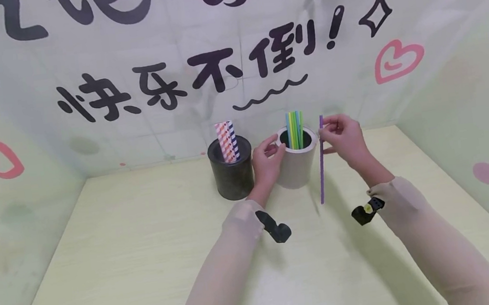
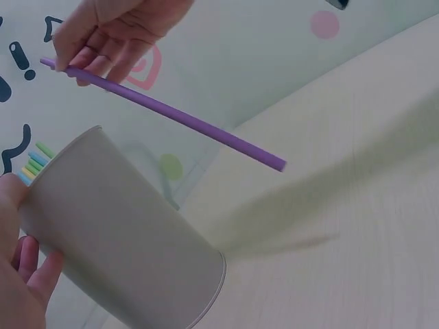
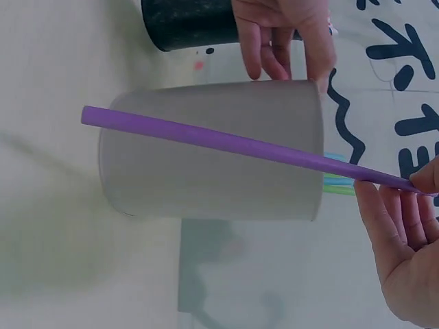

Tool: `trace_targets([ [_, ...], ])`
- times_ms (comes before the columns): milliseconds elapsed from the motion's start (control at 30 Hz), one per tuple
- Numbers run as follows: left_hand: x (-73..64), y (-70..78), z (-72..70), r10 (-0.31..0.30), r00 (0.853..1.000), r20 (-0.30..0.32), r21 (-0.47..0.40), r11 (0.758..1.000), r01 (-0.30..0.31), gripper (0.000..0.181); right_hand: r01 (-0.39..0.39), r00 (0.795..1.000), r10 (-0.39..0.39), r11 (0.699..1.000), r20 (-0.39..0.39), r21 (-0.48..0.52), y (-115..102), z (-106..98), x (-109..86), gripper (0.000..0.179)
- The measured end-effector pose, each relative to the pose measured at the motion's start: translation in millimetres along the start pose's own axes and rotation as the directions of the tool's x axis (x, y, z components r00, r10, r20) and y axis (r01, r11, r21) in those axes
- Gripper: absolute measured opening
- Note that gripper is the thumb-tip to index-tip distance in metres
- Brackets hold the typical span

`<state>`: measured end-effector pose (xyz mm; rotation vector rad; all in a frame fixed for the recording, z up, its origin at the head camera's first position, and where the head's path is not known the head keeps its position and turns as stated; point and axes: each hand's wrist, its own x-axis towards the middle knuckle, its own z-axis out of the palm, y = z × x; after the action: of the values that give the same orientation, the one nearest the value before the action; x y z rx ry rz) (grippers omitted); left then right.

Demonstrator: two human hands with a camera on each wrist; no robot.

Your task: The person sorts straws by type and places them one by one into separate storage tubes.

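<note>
My right hand (image 1: 344,142) pinches a purple straw (image 1: 322,169) near its upper end, beside the right side of a light grey cup (image 1: 294,169). The straw hangs tilted in the air, its lower end a little above the table. In the right wrist view the straw (image 3: 219,142) crosses in front of the cup. Several green, blue and yellow straws (image 1: 294,129) stand inside the cup. My left hand (image 1: 268,162) rests on the cup's left side with its fingertips, the thumb at the rim. The straws' lower ends are hidden in the cup.
To the left of the grey cup stands a black cup (image 1: 234,179) with several striped paper straws (image 1: 227,142) in it. Both stand on a pale wooden table (image 1: 147,254), close to the back wall (image 1: 156,137) with its printed writing. Side walls bound the table.
</note>
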<state>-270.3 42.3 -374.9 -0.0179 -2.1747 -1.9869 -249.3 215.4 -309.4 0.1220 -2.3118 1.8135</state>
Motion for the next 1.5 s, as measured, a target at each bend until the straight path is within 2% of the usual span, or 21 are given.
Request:
trace_targets([
  [200, 0.6, -0.4, 0.3, 0.004, 1.000, 0.002, 0.002, 1.000, -0.004, 0.035, 0.084, 0.992, -0.078, 0.995, -0.097, 0.062, -27, -5, 23.5, 0.017],
  [367, 1.2, 1.6, -0.7, 0.002, 1.000, -0.002, -0.009, 1.000, -0.002, 0.035, 0.157, 0.977, -0.121, 0.967, -0.176, 0.202, -53, -5, 43.6, 0.016],
  [467, 1.0, 3.6, -1.9, 0.006, 1.000, 0.000, -0.014, 1.000, -0.006, 0.035, 0.192, 0.970, -0.145, 0.950, -0.194, 0.247, -67, -4, 52.2, 0.015],
  [633, 2.6, 3.4, -2.9, 0.011, 1.000, 0.003, -0.009, 1.000, -0.011, 0.035, 0.204, 0.968, -0.153, 0.944, -0.201, 0.261, -78, -3, 59.7, 0.015],
  [867, 1.6, 3.0, -1.3, -0.009, 1.000, 0.000, 0.003, 1.000, 0.009, 0.035, 0.146, 0.975, -0.099, 0.961, -0.199, 0.235, -61, 0, 62.3, 0.015],
  [1100, 0.5, 1.3, -1.1, -0.008, 1.000, 0.005, 0.002, 1.000, 0.008, 0.036, 0.082, 0.985, -0.060, 0.988, -0.164, 0.133, -36, 3, 59.5, 0.017],
  [1300, 0.6, -0.4, 0.3, 0.010, 1.000, 0.000, -0.002, 1.000, -0.010, 0.036, 0.056, 0.992, -0.046, 0.995, -0.121, 0.080, -17, 6, 58.5, 0.019],
  [1500, 0.9, -1.4, 1.3, 0.012, 1.000, -0.008, 0.008, 1.000, -0.012, 0.036, 0.028, 0.997, -0.031, 0.999, -0.067, -0.038, -4, 11, 57.4, 0.021],
])
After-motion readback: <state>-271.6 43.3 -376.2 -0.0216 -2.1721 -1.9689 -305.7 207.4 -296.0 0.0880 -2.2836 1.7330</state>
